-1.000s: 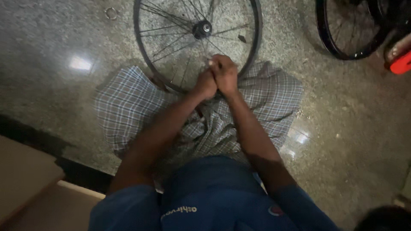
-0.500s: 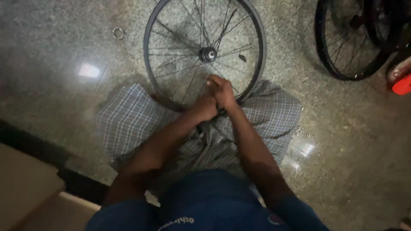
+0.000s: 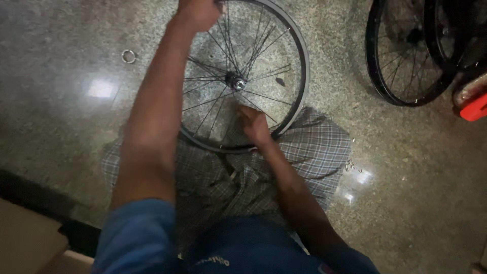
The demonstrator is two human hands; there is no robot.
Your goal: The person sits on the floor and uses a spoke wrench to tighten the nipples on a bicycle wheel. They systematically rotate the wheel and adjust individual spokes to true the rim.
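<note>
The speckled stone floor (image 3: 61, 61) filled most of the view, dim apart from a few bright glints, and its lower left corner was lost behind a pale box-like shape too dark to make out. A blue shirt (image 3: 238, 248) blocked the bottom edge, and checked cloth (image 3: 314, 147) covered the person's legs, spread wide to either side of the lower hand.

The bicycle wheel (image 3: 299, 76) lay flat on the floor, its near edge resting over the checked cloth. It was a bare metal rim with thin dark spokes running to a small hub (image 3: 236, 82) at the middle; the top of the rim was cut off by the frame. Two more wheels (image 3: 401, 61) stood well off to the right of the grip, dark and partly out of frame, with a red object (image 3: 474, 109) beside them that was too cropped to identify.

The left hand (image 3: 198, 12) was raised to the far edge of the wheel, above the hub, and curled as if closed on the rim, but the frame cut off the fingers, so the hold could not be told for certain. The right hand (image 3: 253, 124) sat just below the hub, inside the rim, fingers bunched among the spokes; whether it pinched a spoke or only touched them could not be told.

A small metal ring (image 3: 129, 56) lay on the floor, well left of the upper hand.
</note>
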